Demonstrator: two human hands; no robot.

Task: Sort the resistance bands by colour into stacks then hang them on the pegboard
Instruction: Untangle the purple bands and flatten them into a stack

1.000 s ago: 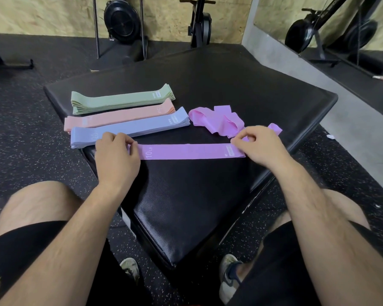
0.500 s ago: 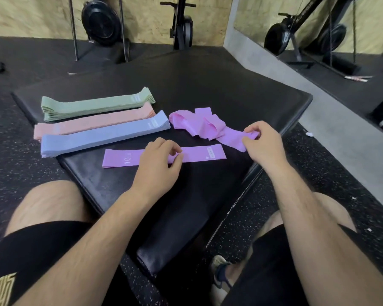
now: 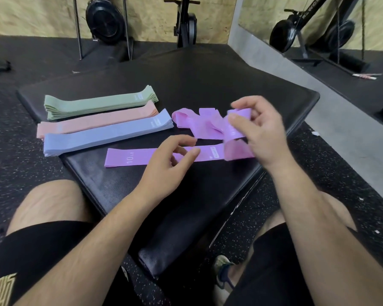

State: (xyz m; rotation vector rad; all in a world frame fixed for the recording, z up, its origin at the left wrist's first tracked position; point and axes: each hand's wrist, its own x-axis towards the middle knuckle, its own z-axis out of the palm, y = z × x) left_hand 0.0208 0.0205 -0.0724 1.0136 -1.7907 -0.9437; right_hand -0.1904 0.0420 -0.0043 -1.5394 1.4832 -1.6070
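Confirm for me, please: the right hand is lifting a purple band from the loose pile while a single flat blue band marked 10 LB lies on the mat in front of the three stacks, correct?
Not quite: the flat band marked 10 LB is purple, not blue, as the head view shows. The rest holds: the right hand lifts a purple band from the loose pile, and the flat band lies on the mat in front of the three stacks.

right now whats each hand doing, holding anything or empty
Left hand: open, holding nothing, above the flat purple band.
Right hand: closed on a loose purple band, lifted from the pile.
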